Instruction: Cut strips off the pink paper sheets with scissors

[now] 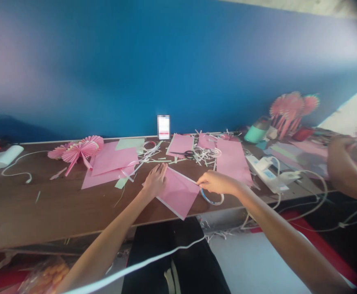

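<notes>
A pink sheet of paper (180,190) lies at an angle at the table's front edge, with white strips along two of its edges. My left hand (156,179) lies flat on its far left part, fingers stretched out. At the right corner, my right hand (215,182) pinches the end of the white tape running along the upper edge. A roll of tape (212,201) with a blue inner side rests just under that hand, partly hidden by it. Beyond the sheet, dark scissors (188,154) lie on another pink sheet (181,143).
Pink sheets (114,159) and folded paper fans (83,151) lie on the left; curled white strips (207,155) lie behind. A phone (163,127) leans on the wall. Right are a power strip (267,173), cables, a green bottle (254,132) and another person's arm (345,171).
</notes>
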Demonstrator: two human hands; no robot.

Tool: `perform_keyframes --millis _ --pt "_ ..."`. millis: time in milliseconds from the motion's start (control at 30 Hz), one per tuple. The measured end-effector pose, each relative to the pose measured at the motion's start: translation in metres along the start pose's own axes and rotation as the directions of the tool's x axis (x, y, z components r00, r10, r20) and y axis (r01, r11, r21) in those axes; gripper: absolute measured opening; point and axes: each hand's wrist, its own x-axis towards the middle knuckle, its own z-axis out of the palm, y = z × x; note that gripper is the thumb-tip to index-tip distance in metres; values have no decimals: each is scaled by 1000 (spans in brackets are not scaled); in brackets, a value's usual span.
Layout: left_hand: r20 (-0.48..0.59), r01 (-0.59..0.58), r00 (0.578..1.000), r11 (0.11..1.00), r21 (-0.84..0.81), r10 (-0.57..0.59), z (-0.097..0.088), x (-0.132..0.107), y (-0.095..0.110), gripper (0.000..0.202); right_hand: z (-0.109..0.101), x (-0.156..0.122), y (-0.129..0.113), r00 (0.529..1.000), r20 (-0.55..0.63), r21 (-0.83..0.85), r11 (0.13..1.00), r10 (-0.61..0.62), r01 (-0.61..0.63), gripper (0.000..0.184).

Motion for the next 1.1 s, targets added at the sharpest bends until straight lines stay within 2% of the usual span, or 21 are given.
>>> perform_keyframes --millis 267,800,1100 --pt "15 18 1000 1000 -23 -18 3 0 1 51 8 11 -4 998 55 -93 995 -42 47 24" --pt "-13 20 1000 1000 -21 -20 2 0 3 51 10 28 -2 994 66 -275 959 91 -70 24" --pt "35 47 998 997 -55 -45 0 1 3 52 7 23 -1 985 120 -217 971 127 -99 25"
